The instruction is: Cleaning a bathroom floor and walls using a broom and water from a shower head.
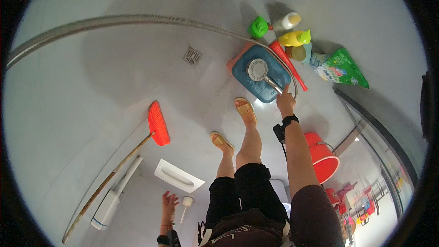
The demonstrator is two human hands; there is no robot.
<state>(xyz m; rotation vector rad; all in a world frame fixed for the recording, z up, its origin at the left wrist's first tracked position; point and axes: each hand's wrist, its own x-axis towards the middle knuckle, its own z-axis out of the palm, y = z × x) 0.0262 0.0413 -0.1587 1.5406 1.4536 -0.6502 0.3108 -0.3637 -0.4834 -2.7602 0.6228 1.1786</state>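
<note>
The right hand (pixel 286 103), index finger extended and the others curled, is at the blue plastic platform's (pixel 244 82) near right corner; whether it grips the handheld showerhead (pixel 258 69) is unclear. The showerhead lies on the platform, handle toward that hand, long axis slanting away leftward. The empty left hand (pixel 169 205), loosely curled, is well apart, nearer the wearer than the platform.

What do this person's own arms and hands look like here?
The right hand and left hand are ungloved. The right arm has a short dark brown sleeve, a black wrist strap, a small black box and a thin black cable. The left arm has a black band, a dark device and a thin reddish bracelet.
</note>
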